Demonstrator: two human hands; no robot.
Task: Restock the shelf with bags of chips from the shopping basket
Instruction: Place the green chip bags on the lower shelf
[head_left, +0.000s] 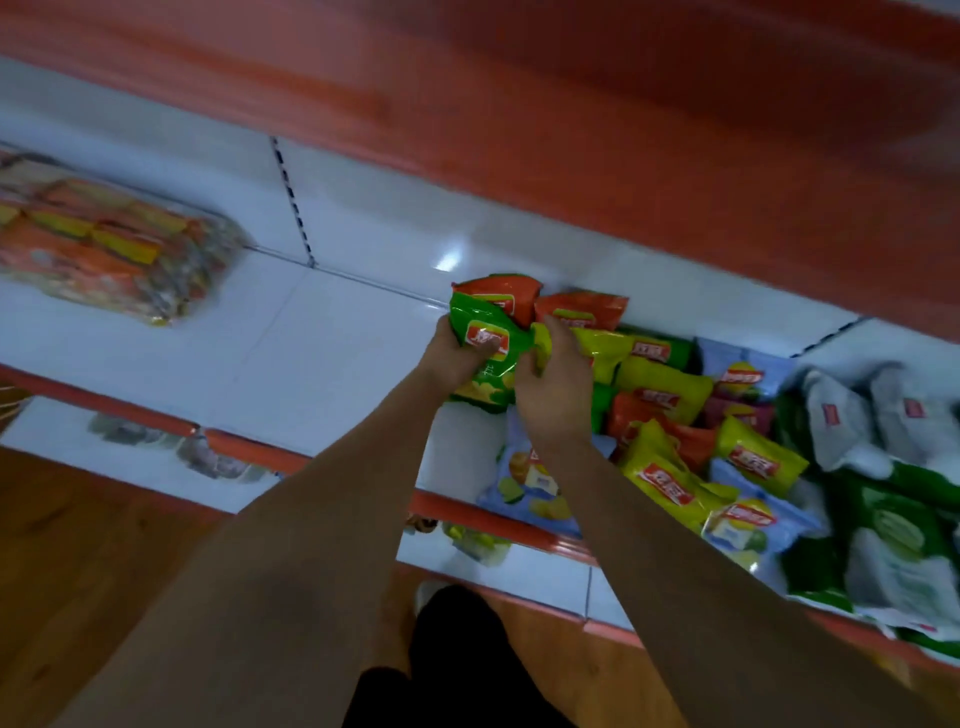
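Green chip bag (485, 345) held upright on the white shelf (291, 353), at the left end of the chip pile. Left hand (451, 353) grips it from the left, thumb pressed across the front below the red logo. Right hand (553, 384) just right of the green bag, fingers curled and pinching the edge of a yellow bag (602, 348). Two orange bags (519, 299) stand behind the green bag, touching it, against the shelf back. Right of it, a loose heap of yellow, orange and pale blue bags (727, 467). Farther right, green-and-white packs (883, 545). Well left of the green bag, an orange multipack (104, 244). View motion-blurred.
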